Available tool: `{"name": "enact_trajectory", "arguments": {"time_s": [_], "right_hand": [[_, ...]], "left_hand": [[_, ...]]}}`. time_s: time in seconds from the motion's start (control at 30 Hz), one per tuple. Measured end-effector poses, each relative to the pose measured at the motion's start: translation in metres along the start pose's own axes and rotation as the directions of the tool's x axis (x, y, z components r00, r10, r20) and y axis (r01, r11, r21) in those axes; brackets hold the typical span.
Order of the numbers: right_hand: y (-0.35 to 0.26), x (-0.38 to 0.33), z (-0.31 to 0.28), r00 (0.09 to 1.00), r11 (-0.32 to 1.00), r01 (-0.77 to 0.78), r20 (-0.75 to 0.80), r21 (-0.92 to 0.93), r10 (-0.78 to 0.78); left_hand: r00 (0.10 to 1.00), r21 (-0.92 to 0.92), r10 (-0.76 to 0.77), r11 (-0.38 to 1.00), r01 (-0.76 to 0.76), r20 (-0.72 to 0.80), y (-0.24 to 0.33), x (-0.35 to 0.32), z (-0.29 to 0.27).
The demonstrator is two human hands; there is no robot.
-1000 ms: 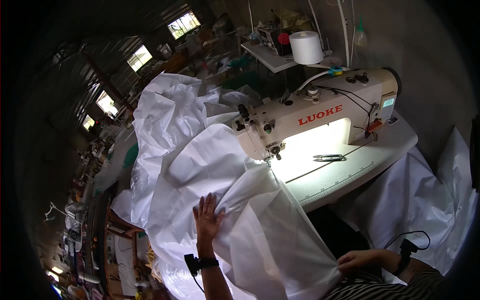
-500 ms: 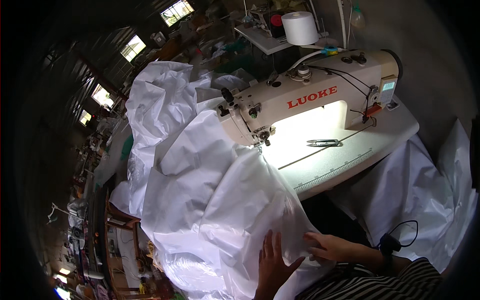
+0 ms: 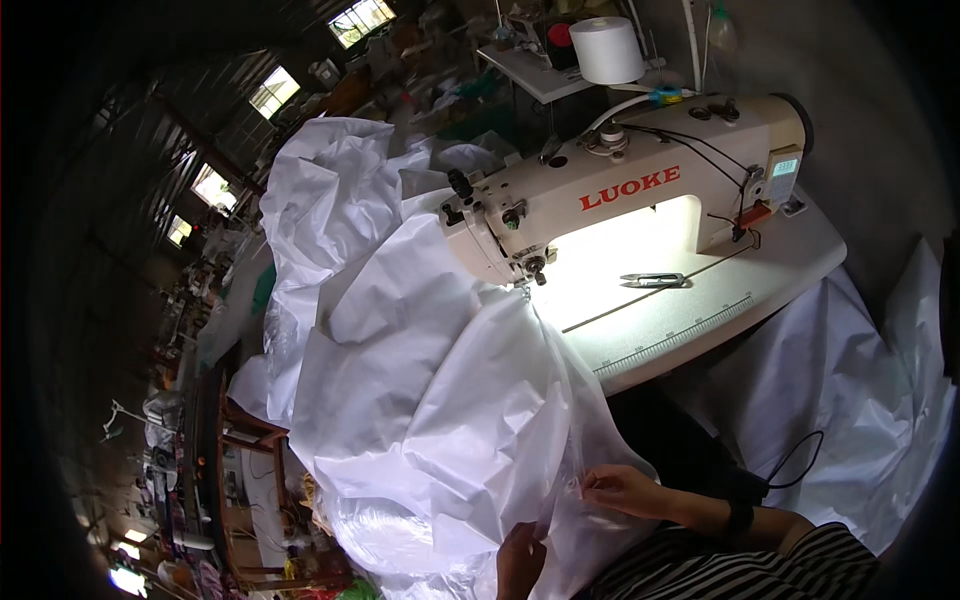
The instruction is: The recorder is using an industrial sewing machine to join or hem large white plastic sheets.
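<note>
We see no box, bin or tray with contents that we can make out; the cluttered shelves at the left edge of the frame are too dark and small to tell.

Our right hand [image 3: 622,490] sits in the lower middle of the frame, its forearm coming in from the lower right with a dark band at the wrist. Its fingers [image 3: 597,484] curl and pinch a fold of the white fabric [image 3: 430,400], so it is grasping the cloth. Our left hand [image 3: 520,560] rises from the bottom edge just left of the right one, back toward us and fingers pointing up, pressed against the same fabric; we cannot tell whether it grips the cloth or only rests on it, since folds hide the fingertips.

The white fabric fills the centre of the frame as a large crumpled heap. It runs from our lap at the bottom up to the needle end of the sewing machine [image 3: 620,190], then spills on toward the upper left. The cream machine stands in the upper right on a pale table [image 3: 780,270], its lamp lighting the table under the arm. Small thread snips [image 3: 652,281] lie on that lit patch. A big white spool of thread [image 3: 606,48] stands behind the machine at the top of the frame. More white cloth hangs off the table at the right.
</note>
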State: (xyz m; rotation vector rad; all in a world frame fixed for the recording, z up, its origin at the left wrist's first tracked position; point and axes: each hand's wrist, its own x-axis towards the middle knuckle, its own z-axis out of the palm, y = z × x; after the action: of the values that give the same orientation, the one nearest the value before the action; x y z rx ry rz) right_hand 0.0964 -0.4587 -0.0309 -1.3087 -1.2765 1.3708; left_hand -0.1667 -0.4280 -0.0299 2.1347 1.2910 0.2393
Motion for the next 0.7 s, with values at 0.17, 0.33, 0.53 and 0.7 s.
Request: {"name": "enact_trajectory", "arguments": {"time_s": [0.17,0.33,0.53,0.7], "right_hand": [[-0.006,-0.041,0.007,0.979,0.601,-0.204,0.146,0.773,0.143],[-0.033,-0.057,0.02,0.975,0.925,-0.002,0.205,0.38,-0.082],[-0.046,-0.068,0.041,0.845,0.733,0.53,0.345,-0.427,-0.409],[-0.057,-0.071,0.031,0.816,0.761,0.525,0.479,-0.381,-0.323]], "left_hand": [[0.926,-0.296,-0.135,0.955,0.027,-0.352,0.018,-0.011,-0.024],[0.973,-0.308,0.044,0.944,-0.115,-0.228,0.074,-0.01,-0.032],[0.968,-0.825,-0.249,0.553,0.12,-0.027,0.085,-0.023,-0.014],[0.969,-0.642,-0.243,0.738,0.209,0.036,0.076,-0.025,-0.004]]}}
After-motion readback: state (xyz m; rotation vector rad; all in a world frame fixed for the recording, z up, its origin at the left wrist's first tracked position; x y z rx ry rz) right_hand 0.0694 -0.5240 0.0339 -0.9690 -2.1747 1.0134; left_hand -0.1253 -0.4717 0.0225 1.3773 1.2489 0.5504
